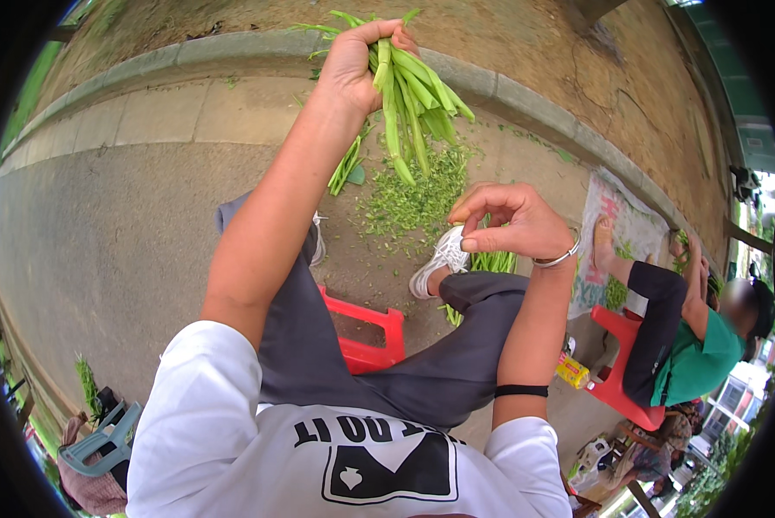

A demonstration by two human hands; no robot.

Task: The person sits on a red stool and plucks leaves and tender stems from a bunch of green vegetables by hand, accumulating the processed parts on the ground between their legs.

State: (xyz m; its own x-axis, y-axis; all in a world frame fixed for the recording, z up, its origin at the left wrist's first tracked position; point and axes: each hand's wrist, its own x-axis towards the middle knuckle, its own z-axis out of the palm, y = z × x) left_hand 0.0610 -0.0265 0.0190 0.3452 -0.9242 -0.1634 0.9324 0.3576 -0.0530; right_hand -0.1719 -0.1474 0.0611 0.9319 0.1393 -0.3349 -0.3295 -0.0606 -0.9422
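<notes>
Greens held aloft over far edge of clippings pile, left hand's fingers wrapped round them. Right hand right of pile, fingers curled, narrow gap to thumb, nothing seen in it. Done, judging by pile: fair amount of picking. Left: held bunch, seemingly. Bundle left of pile, stalks right; whether finished, unclear.

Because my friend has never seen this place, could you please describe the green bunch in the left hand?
Find the grey kerb curving across the picture's top. There, the left hand grips a bunch of long green stalks. Unlike the greens lying on the ground below, this bunch is held in the air.
</notes>
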